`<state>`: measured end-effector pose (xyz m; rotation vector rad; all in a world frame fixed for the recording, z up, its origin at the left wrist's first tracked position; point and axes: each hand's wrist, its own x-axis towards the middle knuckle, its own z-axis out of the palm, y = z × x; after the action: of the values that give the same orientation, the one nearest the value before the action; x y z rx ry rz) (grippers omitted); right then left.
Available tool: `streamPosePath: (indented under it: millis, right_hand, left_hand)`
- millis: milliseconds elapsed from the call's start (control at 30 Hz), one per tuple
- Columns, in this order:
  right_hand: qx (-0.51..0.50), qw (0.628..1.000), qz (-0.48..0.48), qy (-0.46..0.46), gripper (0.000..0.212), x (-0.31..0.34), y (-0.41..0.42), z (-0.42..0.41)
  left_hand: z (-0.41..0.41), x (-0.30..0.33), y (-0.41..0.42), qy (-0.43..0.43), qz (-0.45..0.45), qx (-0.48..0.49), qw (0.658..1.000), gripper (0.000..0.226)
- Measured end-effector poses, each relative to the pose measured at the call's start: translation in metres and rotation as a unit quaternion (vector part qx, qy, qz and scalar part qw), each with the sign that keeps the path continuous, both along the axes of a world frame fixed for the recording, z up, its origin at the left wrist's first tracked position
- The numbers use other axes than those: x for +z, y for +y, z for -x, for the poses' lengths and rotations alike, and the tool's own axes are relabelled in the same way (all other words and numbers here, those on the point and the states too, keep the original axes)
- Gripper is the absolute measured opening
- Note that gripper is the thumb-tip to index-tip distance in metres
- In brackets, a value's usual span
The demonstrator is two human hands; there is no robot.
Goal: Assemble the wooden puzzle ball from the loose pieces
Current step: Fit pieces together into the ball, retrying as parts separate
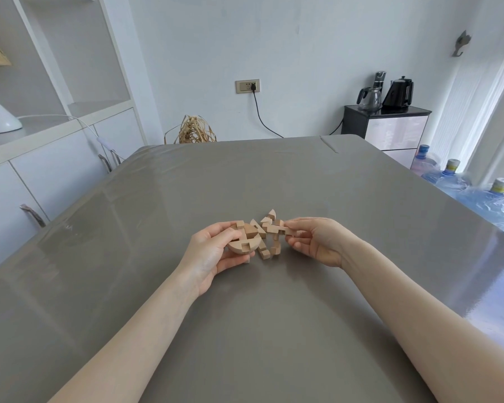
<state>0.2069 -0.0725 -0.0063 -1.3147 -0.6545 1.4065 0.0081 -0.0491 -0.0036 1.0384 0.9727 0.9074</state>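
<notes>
While the ball is only partly built, a rounded, half-assembled cluster [242, 242] is gripped in the curled left hand [213, 251] at the centre of the frame, low over the grey table [274, 330]. A notched piece [285, 229] is pinched by the right hand [317, 242] just to its right. Further loose pieces [269, 248] are scattered between both hands. Judged from this, a fitting step is underway; next, the notches must be aligned before sliding in.
</notes>
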Motion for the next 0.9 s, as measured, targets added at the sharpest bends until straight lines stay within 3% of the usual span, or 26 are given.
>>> streamPosePath:
  millis: [233, 400, 633, 767, 900]
  right_hand:
    - [-0.023, 0.997, -0.066, 0.033, 0.008, -0.0001, -0.0017, 0.0021]
    - [-0.007, 0.987, -0.113, -0.114, 0.014, -0.001, -0.0037, 0.0031]
    - [0.028, 0.972, -0.083, -0.217, 0.011, 0.0003, -0.005, 0.0032]
    - [0.027, 0.945, -0.073, -0.317, 0.013, -0.0032, -0.0018, 0.0059]
    - [0.031, 0.952, -0.117, -0.28, 0.015, -0.0027, -0.0034, 0.0085]
  left_hand:
    - [0.0004, 0.0, 0.0006, 0.015, -0.011, -0.004, 1.0, 0.021]
    - [0.0034, 0.0021, 0.0023, -0.003, -0.01, 0.016, 1.0, 0.022]
    - [0.0036, 0.0031, 0.0021, -0.004, -0.009, 0.024, 1.0, 0.022]
    - [0.003, 0.0031, 0.0013, 0.0, -0.009, 0.021, 1.0, 0.021]
    - [0.0036, 0.0029, 0.0014, -0.001, -0.009, 0.022, 1.0, 0.019]
